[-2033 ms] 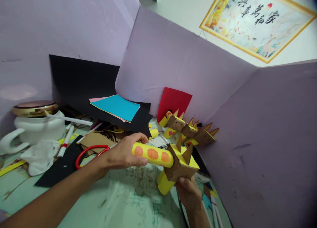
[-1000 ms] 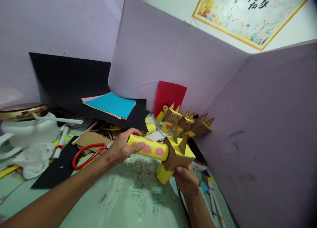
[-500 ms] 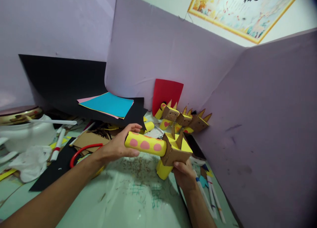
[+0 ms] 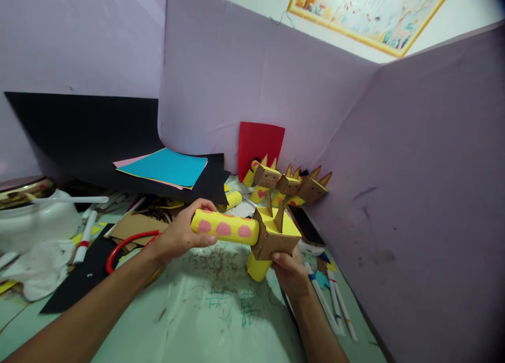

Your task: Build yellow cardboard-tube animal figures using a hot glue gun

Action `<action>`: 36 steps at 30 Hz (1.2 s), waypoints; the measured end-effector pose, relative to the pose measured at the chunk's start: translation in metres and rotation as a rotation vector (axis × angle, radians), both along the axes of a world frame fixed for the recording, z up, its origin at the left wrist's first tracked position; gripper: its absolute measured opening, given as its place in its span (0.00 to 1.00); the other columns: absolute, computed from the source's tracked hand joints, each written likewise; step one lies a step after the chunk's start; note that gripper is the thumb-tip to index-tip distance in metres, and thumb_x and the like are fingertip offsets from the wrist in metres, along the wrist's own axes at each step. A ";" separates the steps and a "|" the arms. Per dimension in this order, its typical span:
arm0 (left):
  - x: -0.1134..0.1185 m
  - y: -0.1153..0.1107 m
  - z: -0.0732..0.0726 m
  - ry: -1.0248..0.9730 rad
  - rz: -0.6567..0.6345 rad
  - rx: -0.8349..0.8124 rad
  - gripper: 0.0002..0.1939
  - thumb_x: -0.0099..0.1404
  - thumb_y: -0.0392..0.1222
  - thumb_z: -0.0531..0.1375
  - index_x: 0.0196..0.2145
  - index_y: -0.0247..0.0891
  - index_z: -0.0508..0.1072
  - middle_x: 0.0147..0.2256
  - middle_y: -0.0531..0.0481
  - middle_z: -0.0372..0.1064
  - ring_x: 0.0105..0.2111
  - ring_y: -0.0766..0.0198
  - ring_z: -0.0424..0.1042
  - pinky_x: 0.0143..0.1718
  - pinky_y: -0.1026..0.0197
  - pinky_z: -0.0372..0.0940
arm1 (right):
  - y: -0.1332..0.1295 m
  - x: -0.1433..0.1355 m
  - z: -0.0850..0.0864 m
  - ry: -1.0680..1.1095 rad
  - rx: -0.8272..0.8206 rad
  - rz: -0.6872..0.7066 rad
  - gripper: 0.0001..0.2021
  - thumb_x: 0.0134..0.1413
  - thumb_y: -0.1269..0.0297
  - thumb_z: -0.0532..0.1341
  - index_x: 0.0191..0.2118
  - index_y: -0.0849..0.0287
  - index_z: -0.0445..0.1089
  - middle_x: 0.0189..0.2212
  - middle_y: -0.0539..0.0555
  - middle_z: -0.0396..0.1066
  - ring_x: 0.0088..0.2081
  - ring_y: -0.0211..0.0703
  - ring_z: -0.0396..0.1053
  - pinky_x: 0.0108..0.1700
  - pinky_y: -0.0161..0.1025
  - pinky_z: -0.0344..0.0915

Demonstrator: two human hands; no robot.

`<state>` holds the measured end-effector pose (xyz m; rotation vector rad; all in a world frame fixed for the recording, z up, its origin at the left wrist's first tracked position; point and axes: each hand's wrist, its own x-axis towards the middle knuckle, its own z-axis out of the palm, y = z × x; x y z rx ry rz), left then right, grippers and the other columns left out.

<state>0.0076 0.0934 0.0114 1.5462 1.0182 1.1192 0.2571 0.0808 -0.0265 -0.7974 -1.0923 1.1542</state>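
Note:
My left hand [image 4: 179, 231] is closed around the outer end of a yellow paper tube [image 4: 233, 220] with pink spots. The tube's other end meets the side of a brown cardboard box head [image 4: 275, 245], which has a yellow top and pointed cardboard horns. My right hand [image 4: 292, 273] grips this head from below, thumb on its near face, the other fingers mostly hidden. Below the head hangs another yellow tube [image 4: 258, 267]. Together these parts look like one cardboard animal figure, held above the table [image 4: 189, 321].
Several similar horned figures [image 4: 268, 177] stand at the back by a red sheet [image 4: 258, 142]. Coloured paper [image 4: 165, 167] lies back left. Red-handled scissors [image 4: 114, 255], cardboard scraps [image 4: 134, 227] and a white pot [image 4: 51, 215] are left. Markers [image 4: 335, 300] and a phone [image 4: 305, 225] are right.
The view has shifted a little, so the scene sits further left. My left fingers have closed in more around the tube's end. The head stays in my right hand.

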 end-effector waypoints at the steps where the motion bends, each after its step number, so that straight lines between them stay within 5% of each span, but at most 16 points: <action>1: 0.000 0.000 0.000 0.000 0.009 0.004 0.27 0.43 0.44 0.67 0.41 0.41 0.62 0.32 0.56 0.61 0.27 0.70 0.58 0.25 0.68 0.56 | 0.000 -0.001 0.000 0.010 -0.007 0.008 0.23 0.31 0.69 0.62 0.42 0.57 0.71 0.30 0.51 0.76 0.34 0.48 0.70 0.38 0.41 0.66; 6: 0.001 -0.001 0.000 -0.014 0.025 -0.013 0.27 0.43 0.41 0.67 0.41 0.42 0.61 0.31 0.57 0.61 0.27 0.69 0.59 0.25 0.68 0.57 | 0.002 -0.001 -0.007 0.062 -0.040 -0.006 0.26 0.29 0.71 0.64 0.43 0.56 0.70 0.30 0.49 0.76 0.34 0.48 0.70 0.36 0.40 0.65; 13: 0.001 -0.016 0.014 -0.133 0.000 0.025 0.35 0.48 0.41 0.65 0.53 0.44 0.58 0.49 0.46 0.60 0.39 0.60 0.67 0.32 0.62 0.68 | 0.000 -0.007 0.003 0.252 -0.040 0.032 0.27 0.29 0.71 0.64 0.45 0.54 0.70 0.33 0.48 0.77 0.33 0.45 0.71 0.40 0.40 0.67; 19: 0.013 -0.025 0.037 -0.186 0.211 0.123 0.33 0.45 0.42 0.68 0.49 0.39 0.63 0.39 0.47 0.66 0.34 0.61 0.69 0.28 0.65 0.67 | -0.002 -0.015 0.005 0.388 -0.107 0.091 0.28 0.29 0.70 0.65 0.45 0.54 0.70 0.34 0.50 0.78 0.34 0.47 0.73 0.43 0.45 0.68; 25: 0.017 -0.013 0.040 -0.085 0.287 0.182 0.32 0.42 0.46 0.69 0.45 0.39 0.66 0.31 0.51 0.67 0.27 0.62 0.68 0.23 0.65 0.65 | -0.003 -0.022 0.007 0.396 -0.113 0.129 0.23 0.29 0.69 0.65 0.41 0.55 0.72 0.35 0.50 0.78 0.33 0.48 0.74 0.43 0.46 0.69; 36: 0.034 0.002 0.044 -0.137 0.360 0.230 0.36 0.44 0.47 0.70 0.50 0.38 0.65 0.36 0.49 0.67 0.29 0.63 0.69 0.25 0.63 0.69 | -0.002 -0.024 0.011 0.430 -0.132 0.179 0.25 0.29 0.69 0.64 0.42 0.58 0.73 0.36 0.53 0.79 0.37 0.51 0.76 0.41 0.44 0.71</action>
